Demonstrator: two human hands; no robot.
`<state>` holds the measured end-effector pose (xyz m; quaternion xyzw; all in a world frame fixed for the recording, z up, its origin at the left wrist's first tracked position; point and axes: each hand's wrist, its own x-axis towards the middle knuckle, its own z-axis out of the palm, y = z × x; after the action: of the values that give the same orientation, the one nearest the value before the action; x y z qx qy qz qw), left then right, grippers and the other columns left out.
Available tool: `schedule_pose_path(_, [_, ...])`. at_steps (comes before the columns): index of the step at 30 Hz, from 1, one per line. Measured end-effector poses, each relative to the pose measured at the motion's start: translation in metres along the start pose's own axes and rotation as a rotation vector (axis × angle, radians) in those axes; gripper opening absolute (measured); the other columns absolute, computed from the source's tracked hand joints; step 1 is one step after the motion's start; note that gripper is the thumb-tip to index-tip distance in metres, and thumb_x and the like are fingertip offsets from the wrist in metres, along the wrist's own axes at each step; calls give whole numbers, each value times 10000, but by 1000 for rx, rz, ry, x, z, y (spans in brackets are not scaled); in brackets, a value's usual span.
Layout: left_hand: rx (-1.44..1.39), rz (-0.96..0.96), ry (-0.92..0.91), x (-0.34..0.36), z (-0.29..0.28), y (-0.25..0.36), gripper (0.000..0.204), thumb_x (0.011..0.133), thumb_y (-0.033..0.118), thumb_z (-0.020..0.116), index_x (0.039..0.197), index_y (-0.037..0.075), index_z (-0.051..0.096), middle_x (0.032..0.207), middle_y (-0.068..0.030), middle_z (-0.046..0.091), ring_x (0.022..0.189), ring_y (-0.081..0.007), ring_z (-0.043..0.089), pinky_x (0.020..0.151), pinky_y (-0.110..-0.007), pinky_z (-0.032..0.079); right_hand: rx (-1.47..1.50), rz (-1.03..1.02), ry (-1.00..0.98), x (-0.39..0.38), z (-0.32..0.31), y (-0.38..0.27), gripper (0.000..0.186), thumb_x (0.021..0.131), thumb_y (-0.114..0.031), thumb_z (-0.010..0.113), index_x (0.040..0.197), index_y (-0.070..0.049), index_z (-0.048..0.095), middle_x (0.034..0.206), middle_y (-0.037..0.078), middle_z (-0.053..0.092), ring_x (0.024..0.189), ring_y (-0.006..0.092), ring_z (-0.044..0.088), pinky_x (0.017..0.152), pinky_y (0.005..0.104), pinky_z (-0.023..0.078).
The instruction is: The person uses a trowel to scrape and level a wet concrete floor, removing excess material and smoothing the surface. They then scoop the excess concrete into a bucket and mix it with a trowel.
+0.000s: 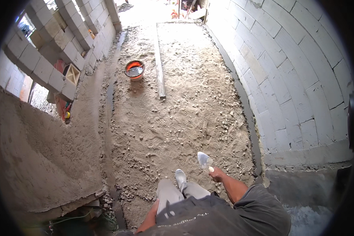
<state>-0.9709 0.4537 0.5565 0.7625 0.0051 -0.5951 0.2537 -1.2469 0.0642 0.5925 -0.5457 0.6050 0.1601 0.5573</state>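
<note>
Trowel gripped in the right hand, near and right of the middle, with blade directed to the far side. Impossible to tell if touching the ground below or just above it.

From left to right: at far left, pale block pillars with openings between, and a small open wooden box set there. Nearer, at left, a rough grey-brown low wall. Next to it, a dark narrow strip along the left edge of the ground, sandy and full of small stones. Farther, on this ground, an orange and dark bucket with something greyish inside. Just right of it, a long straight bar, lying from far to near.

At the near side, left hand low beside the light trousers, partly hidden; impossible to tell if closed or open. Both hands well apart. Then one pale shoe on the ground, left of the trowel. At right, another dark strip along the foot of a tall grey block wall.
</note>
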Motion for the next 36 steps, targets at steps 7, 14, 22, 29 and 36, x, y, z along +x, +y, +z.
schedule_pose_path(7, [-329, -388, -424, 32, -18, 157, 544, 901, 508, 531, 1212, 66, 594, 1126, -90, 643, 934, -230, 618, 813, -389, 509, 119, 383, 101, 81, -44, 205, 389, 783, -167, 660, 1104, 41, 584, 936, 171, 665, 790, 267, 630, 675, 435, 506])
schedule_pose_path(14, [-110, -284, -465, 80, -38, 277, 514, 825, 447, 612, 1135, 37, 641, 1032, -119, 671, 891, -234, 620, 771, -395, 503, 220, 192, -124, 28, -113, 32, 414, 818, -229, 662, 1104, 57, 578, 941, 183, 642, 821, 322, 665, 562, 498, 518])
schedule_pose_path(22, [826, 503, -19, 192, -67, 583, 412, 860, 357, 509, 963, -12, 661, 951, -224, 661, 933, -355, 620, 809, -451, 476, 197, 173, 71, 130, -162, -167, 412, 824, -240, 659, 1085, 69, 576, 919, 180, 636, 786, 323, 665, 527, 495, 511])
schedule_pose_path(29, [549, 568, 91, 238, -16, 837, 422, 896, 315, 495, 1047, -59, 618, 1045, -270, 634, 1021, -363, 612, 864, -428, 454, 235, 212, 164, 208, -269, -237, 414, 829, -249, 656, 1069, 78, 574, 900, 177, 631, 755, 323, 666, 496, 492, 505])
schedule_pose_path(36, [700, 419, 53, 341, 15, 872, 423, 848, 340, 525, 1094, 11, 629, 1078, -242, 637, 987, -348, 616, 863, -394, 460, -83, 268, 104, 321, -369, -253, 417, 835, -258, 653, 1052, 88, 573, 881, 174, 626, 725, 324, 667, 465, 489, 499])
